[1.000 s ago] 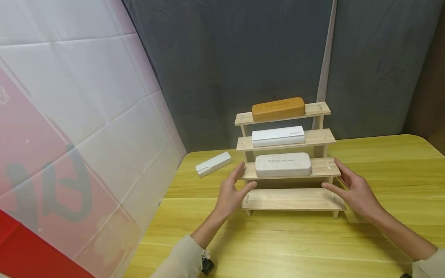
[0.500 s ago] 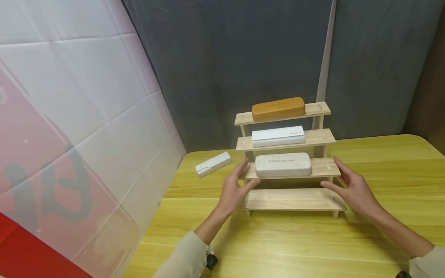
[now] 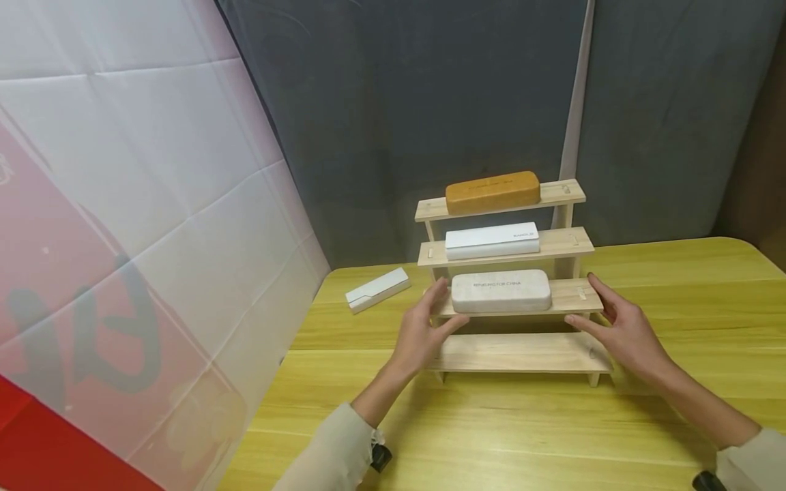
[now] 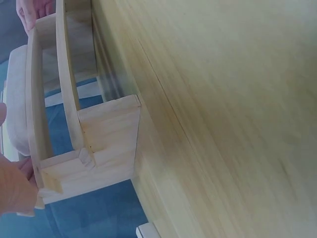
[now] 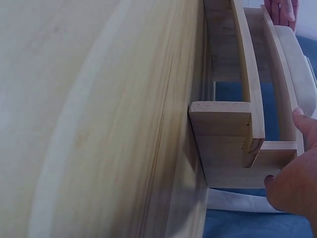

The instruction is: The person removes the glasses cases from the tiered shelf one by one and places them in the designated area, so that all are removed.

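Observation:
A pale wooden tiered rack (image 3: 518, 352) stands on the table in front of me. Its second tier from the bottom bears a whitish, rounded glasses case (image 3: 501, 291) with dark lettering. My left hand (image 3: 420, 337) is at that tier's left end, fingers extended close to the case's left side and thumb along the tier's front. Whether its fingertips touch the case is unclear. My right hand (image 3: 629, 334) straddles the tier's right end, fingers fairly straight, thumb at the front edge. A white glasses case (image 3: 491, 241) and an orange-brown one (image 3: 493, 193) lie on the two upper tiers.
A slim white case (image 3: 377, 290) lies on the yellow wood-grain table (image 3: 491, 436), left of the rack. A dark grey curtain (image 3: 430, 102) hangs behind, and a white and pink printed cloth (image 3: 172, 170) hangs along the left side.
My left hand has shifted slightly right, toward the whitish case. My right hand has edged a little left. The rack and cases look nearly unmoved.

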`<move>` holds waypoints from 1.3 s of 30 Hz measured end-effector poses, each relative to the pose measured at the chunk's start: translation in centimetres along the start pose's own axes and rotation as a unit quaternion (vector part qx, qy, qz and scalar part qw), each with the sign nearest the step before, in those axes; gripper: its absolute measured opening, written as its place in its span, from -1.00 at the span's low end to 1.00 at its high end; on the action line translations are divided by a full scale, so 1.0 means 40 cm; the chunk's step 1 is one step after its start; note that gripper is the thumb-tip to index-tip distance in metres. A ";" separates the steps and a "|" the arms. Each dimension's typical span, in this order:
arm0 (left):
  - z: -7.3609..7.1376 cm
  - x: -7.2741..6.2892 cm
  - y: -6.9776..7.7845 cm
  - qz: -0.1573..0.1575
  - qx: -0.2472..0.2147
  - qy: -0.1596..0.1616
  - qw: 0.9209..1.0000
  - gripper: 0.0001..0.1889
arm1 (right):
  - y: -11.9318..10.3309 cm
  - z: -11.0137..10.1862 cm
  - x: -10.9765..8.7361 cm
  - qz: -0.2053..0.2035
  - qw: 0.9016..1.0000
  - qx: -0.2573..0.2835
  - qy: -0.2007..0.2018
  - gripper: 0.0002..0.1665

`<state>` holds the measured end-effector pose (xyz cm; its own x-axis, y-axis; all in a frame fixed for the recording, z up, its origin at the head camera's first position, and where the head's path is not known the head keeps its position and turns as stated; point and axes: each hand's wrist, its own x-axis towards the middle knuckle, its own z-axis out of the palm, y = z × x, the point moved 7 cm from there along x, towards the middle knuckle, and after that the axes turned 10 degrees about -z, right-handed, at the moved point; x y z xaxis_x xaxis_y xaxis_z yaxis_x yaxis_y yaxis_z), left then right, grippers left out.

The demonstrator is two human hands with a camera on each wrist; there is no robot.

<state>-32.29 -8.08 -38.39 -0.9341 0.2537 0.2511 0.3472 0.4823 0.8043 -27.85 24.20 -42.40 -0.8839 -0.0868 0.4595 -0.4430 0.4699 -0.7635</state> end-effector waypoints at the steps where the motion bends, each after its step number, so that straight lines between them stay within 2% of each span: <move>1: 0.002 0.002 0.001 0.001 -0.001 -0.002 1.000 -0.11 | 0.000 0.000 0.001 0.000 1.000 -0.002 0.000 0.12; 19: 0.024 0.022 0.003 -0.011 -0.005 -0.015 1.000 -0.09 | 0.001 -0.002 0.012 -0.003 0.999 -0.035 0.015 0.07; 23: 0.027 0.032 0.002 -0.011 0.011 -0.013 1.000 -0.08 | 0.001 -0.003 0.015 -0.003 0.999 -0.041 0.016 0.06; 29: 0.028 0.044 0.004 -0.011 0.026 -0.005 1.000 -0.10 | 0.002 -0.004 0.017 0.004 0.999 -0.039 0.015 0.06; 39: 0.028 0.054 0.002 -0.014 0.003 -0.003 1.000 -0.12 | -0.002 -0.007 0.022 0.003 1.000 -0.014 0.013 0.06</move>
<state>-34.17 -6.56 -38.37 -0.9432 0.2455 0.2240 0.3205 0.4939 0.8083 -28.55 24.34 -41.83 -0.8825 -0.0608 0.4664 -0.4324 0.4955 -0.7534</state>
